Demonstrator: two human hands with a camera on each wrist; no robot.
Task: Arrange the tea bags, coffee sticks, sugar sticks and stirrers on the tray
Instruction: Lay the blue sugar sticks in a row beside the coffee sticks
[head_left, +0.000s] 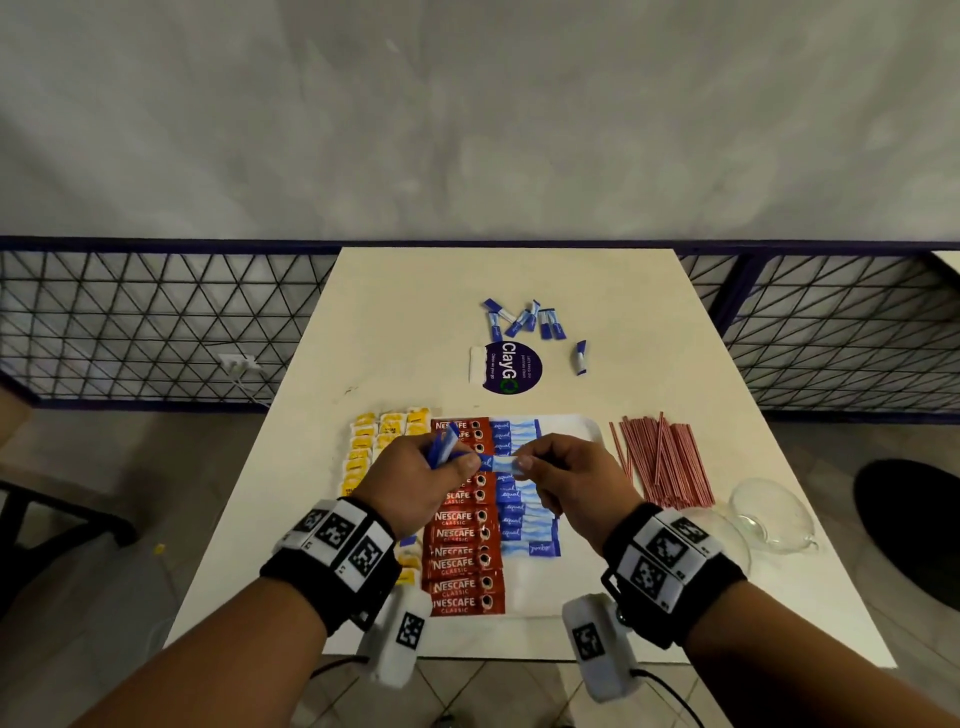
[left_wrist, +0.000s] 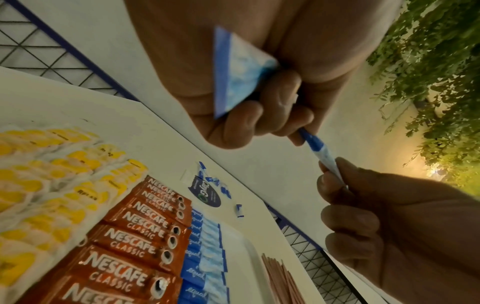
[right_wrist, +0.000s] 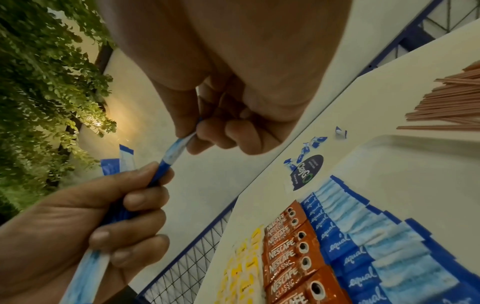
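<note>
A white tray (head_left: 576, 431) holds a column of yellow tea bags (head_left: 363, 447), a column of red coffee sticks (head_left: 462, 566) and a column of blue sugar sticks (head_left: 524, 519). Above it, my left hand (head_left: 465, 462) grips a small bundle of blue sugar sticks (left_wrist: 233, 72). One sugar stick (head_left: 501, 464) spans between both hands. My right hand (head_left: 530, 462) pinches its pale end (right_wrist: 174, 152), and my left thumb and forefinger hold its dark blue end. The red stirrers (head_left: 660, 462) lie in a heap on the table right of the tray.
Several loose sugar sticks (head_left: 524, 319) lie at the far middle of the table, near a round purple sticker (head_left: 511, 368) and a white packet (head_left: 477, 364). Two clear glass bowls (head_left: 769, 512) stand near the right edge. A wire fence runs behind the table.
</note>
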